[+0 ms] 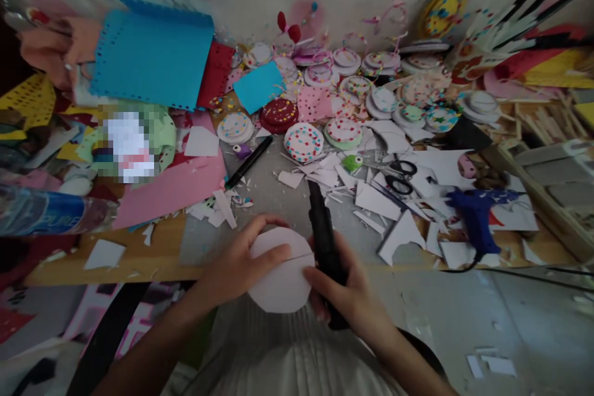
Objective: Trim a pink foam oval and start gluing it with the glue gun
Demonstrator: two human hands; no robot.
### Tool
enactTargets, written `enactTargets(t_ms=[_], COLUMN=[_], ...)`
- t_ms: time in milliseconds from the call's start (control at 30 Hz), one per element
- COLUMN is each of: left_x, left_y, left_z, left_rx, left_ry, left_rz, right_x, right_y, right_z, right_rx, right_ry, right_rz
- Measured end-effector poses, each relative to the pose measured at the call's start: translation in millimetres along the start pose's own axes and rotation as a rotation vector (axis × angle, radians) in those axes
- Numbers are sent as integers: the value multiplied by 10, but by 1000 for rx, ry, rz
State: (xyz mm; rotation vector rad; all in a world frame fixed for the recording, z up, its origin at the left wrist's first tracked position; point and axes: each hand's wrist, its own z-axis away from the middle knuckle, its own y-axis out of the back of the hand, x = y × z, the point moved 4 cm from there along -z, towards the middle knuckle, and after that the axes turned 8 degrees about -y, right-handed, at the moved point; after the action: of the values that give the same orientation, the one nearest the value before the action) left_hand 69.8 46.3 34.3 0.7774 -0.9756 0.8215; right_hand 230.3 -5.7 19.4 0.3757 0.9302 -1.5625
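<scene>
A white foam-board disc [278, 294] with roughly trimmed edges sits between my hands, just in front of the table edge. My left hand [248, 260] grips it, thumb on top and fingers curled round the far side. In my right hand [346, 291] is a black utility knife [325, 241], held upright against the disc's right edge. The right thumb rests on the disc too, and a thin line runs across its face near the knife. White offcuts [375, 198] litter the table beyond, around black-handled scissors [401, 176].
Small decorated foam hats [304, 141] crowd the back of the table. A blue glue gun [477, 216] lies at right, its cord hanging over the edge. At left are a water bottle [51, 210] and pink sheet [171, 189]; a black marker [250, 161] lies mid-table.
</scene>
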Motion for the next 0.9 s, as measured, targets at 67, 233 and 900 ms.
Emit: enactTargets(t_ms=[67, 233, 900], left_x=[30, 99, -49], left_y=[32, -101, -237], left_z=[34, 215, 187], left_rx=[102, 48, 188], left_ry=[-240, -918, -709], left_rz=[-190, -849, -947], right_x=[7, -20, 263], right_y=[3, 55, 439], right_z=[-35, -89, 498], right_rx=[89, 155, 388], right_ry=[-11, -27, 164], right_rz=[-22, -25, 1152])
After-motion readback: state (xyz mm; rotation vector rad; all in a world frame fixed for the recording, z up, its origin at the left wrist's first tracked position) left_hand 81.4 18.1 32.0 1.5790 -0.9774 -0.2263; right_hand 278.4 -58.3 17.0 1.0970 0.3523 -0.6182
